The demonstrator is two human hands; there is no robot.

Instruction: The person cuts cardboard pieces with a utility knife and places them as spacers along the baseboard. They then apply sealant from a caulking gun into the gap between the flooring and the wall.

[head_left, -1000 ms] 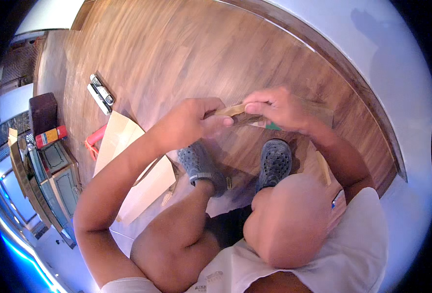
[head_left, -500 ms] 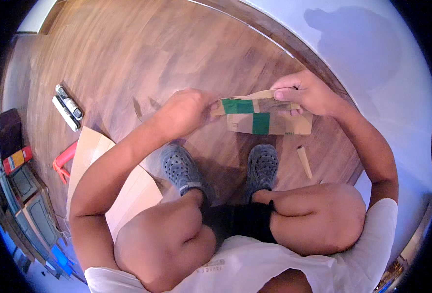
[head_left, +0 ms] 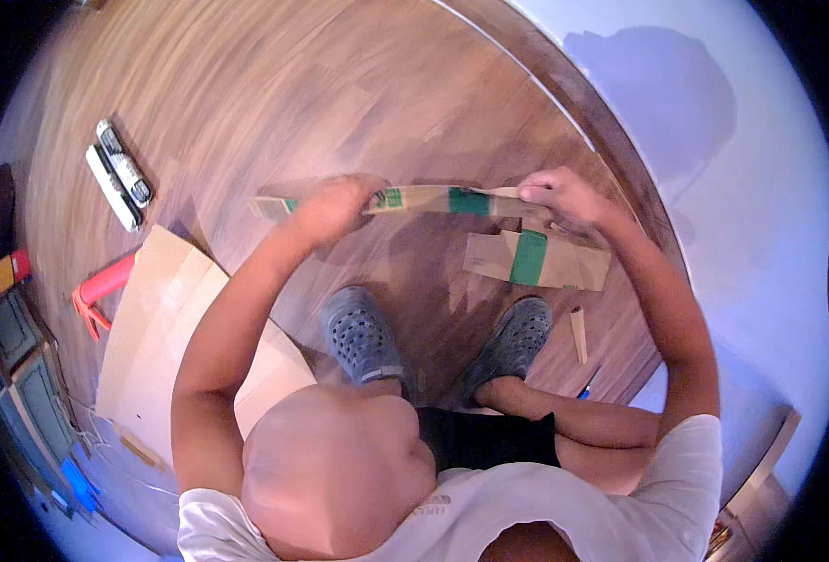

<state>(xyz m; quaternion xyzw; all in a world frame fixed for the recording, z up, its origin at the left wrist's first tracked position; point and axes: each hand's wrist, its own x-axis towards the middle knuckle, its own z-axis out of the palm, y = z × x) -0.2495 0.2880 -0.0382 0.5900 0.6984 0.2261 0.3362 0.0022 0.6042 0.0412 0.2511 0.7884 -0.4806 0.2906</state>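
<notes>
A long, narrow folded cardboard strip (head_left: 424,199) with green patches spans between my hands. My left hand (head_left: 335,208) is closed on it left of the middle, and the strip's left end sticks out past my fingers. My right hand (head_left: 564,201) grips the right part, thumb along the top edge. Just below my right hand, on the wooden floor, lies a flat cardboard piece (head_left: 489,258) with a green band across it. My grey clogs (head_left: 358,332) are below the strip, between my forearms.
A large cardboard sheet (head_left: 166,309) lies at left beside a red tool (head_left: 110,276). Two white-and-black tubes (head_left: 119,178) lie farther back, stacked items (head_left: 21,375) at the far left edge. A small cardboard sliver (head_left: 579,334) lies right of my foot. A white wall (head_left: 742,206) bounds the right.
The strip between my hands now stretches wider, its left end showing beyond my left hand. The view has shifted, uncovering more of the flat piece below.
</notes>
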